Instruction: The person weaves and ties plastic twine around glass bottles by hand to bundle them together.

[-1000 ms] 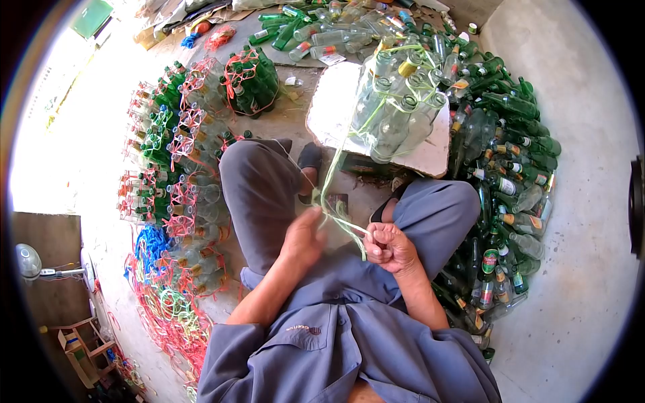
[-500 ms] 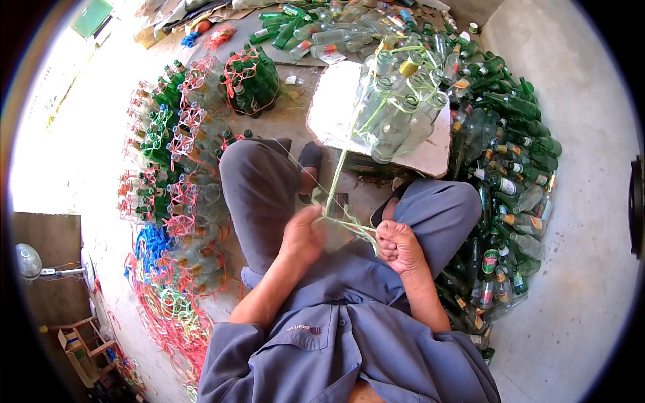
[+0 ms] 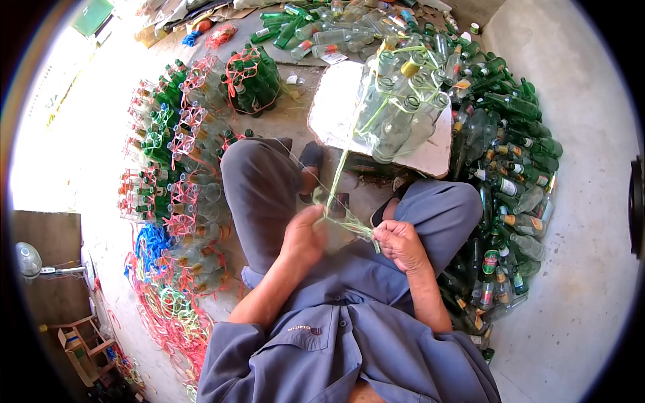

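Observation:
Pale green plastic twine [image 3: 339, 176] runs from a bundle of clear glass bottles [image 3: 396, 124] down to my hands over my lap. My left hand [image 3: 304, 235] is closed on the twine, its fingers slightly blurred. In my right hand [image 3: 401, 245], the thumb and fingers pinch the frayed, tangled end of the same twine. Between the two hands the strands stretch in a loose tangle. The bottles stand upright and close together on a white board [image 3: 329, 101], with green twine looped around their necks.
Bottle bundles tied with pink twine [image 3: 191, 141] stand in rows at left, beside a heap of loose pink and green twine [image 3: 171, 312] and blue twine [image 3: 153, 245]. A large pile of loose bottles [image 3: 504, 161] lies along the wall at right. A fan [image 3: 29, 260] is at far left.
My right hand has turned slightly, and the tangled strands between the hands have slackened a little. The left hand and the bottle bundle stay nearly where they were.

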The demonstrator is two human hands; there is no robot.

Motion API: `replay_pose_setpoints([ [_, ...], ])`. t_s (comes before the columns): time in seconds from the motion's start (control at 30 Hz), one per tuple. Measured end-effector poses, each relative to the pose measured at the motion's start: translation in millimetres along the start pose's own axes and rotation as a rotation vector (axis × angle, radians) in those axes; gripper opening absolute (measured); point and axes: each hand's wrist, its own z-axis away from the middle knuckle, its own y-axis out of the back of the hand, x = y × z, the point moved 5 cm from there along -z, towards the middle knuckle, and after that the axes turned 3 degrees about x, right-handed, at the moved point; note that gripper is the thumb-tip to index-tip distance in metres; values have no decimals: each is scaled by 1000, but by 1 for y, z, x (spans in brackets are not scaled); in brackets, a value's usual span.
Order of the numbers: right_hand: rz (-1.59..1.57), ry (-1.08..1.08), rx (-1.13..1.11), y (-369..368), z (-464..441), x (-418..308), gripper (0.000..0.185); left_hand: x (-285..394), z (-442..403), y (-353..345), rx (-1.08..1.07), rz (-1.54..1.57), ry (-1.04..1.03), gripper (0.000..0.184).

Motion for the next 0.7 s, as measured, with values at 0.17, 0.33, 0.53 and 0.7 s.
replay_pose_setpoints([
  [0.17,260,161,25,-24,-1,-5,20,-4,-2,-4,24,-60,-29,18],
  [0.33,586,432,66,-27,29,-1,15,19,-14,6,-23,-45,-178,17],
  [0.53,-196,412,431,45,48,-58,18,50,-25,0,-80,109,-196,16],
  [0.7,-115,320,329,11,28,-33,18,53,10,-11,-130,-107,-287,19],
])
